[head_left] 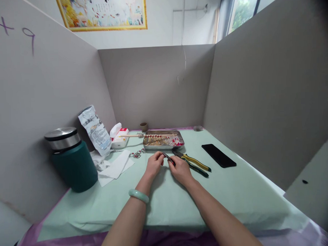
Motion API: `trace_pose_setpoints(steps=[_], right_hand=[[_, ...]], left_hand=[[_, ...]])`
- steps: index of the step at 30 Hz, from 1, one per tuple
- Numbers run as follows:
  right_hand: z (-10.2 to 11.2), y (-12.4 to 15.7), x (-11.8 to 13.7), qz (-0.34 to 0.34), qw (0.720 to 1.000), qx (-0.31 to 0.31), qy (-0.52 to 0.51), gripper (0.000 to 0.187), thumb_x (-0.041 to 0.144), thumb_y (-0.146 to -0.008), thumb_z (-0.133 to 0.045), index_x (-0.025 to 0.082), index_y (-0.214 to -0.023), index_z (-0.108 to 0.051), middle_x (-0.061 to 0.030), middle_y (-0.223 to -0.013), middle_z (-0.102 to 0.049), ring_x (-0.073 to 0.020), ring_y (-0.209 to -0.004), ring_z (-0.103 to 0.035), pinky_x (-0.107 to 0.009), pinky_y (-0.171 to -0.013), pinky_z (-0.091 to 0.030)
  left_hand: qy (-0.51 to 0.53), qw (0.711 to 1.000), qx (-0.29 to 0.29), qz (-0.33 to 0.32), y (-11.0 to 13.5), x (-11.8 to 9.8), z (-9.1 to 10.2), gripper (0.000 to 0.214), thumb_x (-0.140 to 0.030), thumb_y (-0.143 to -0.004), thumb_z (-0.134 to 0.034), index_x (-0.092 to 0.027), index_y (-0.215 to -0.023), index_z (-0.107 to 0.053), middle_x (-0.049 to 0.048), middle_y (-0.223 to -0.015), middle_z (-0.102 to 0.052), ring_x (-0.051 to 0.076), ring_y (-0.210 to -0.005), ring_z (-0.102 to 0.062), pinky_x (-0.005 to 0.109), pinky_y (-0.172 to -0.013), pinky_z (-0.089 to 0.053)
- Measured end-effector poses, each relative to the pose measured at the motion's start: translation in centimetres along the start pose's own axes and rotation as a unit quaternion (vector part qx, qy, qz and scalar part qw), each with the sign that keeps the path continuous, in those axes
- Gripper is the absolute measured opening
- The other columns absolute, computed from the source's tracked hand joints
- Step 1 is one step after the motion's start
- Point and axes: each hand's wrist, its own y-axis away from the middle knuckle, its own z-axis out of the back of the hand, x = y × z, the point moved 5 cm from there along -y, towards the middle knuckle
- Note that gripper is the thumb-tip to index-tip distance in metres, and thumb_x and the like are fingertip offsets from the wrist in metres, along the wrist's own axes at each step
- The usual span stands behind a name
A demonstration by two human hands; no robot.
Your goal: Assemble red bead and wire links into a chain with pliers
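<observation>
My right hand [181, 170] is closed around a slim dark metal tool [169, 158] whose tip points left; its exact kind is hard to make out. My left hand [154, 164], below a pale green bangle [139, 196], is pinched at that tip, and whatever lies between its fingers is too small to name. Right behind my right hand lie pliers [197, 162] with yellow and dark green handles. A red-beaded chain [137, 153] rests left of my left hand. Beyond both hands, a metal tray [162, 147] contains gold-coloured and red bits, with a wooden stick [130, 136] across it.
A teal flask [74, 167] stands at the left beside a leaning pouch [95, 129], white paper [115, 167] and a tissue pack [120, 140]. A small brown cup [144, 127] is at the back. To the right lies a black phone [219, 156]. Grey partitions [157, 87] enclose the table.
</observation>
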Motion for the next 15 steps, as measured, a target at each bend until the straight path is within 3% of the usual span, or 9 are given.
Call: trace_pose_setpoints(steps=[9, 15], right_hand=[[-0.6, 0.24, 0.2, -0.025, 0.999, -0.007, 0.047, 0.016, 0.023, -0.089, -0.046, 0.018, -0.085, -0.061, -0.0057, -0.081, -0.065, -0.0178, -0.074, -0.059, -0.026, -0.064, -0.034], [-0.59, 0.15, 0.2, -0.025, 0.999, 0.0, 0.037, 0.016, 0.022, -0.089, -0.046, 0.019, -0.085, -0.06, -0.0044, -0.081, -0.065, -0.0167, -0.075, -0.059, -0.024, -0.065, -0.035]], left_hand=[[0.018, 0.997, -0.041, 0.058, -0.15, 0.59, -0.22, 0.016, -0.032, -0.069, -0.051, -0.018, -0.064, -0.057, -0.0055, -0.048, -0.042, 0.01, -0.049, -0.038, 0.023, -0.05, -0.03], [0.047, 0.995, -0.036, 0.082, 0.03, 0.61, -0.25, 0.019, -0.036, -0.068, -0.053, -0.018, -0.067, -0.058, -0.0065, -0.046, -0.039, 0.009, -0.045, -0.034, 0.022, -0.047, -0.029]])
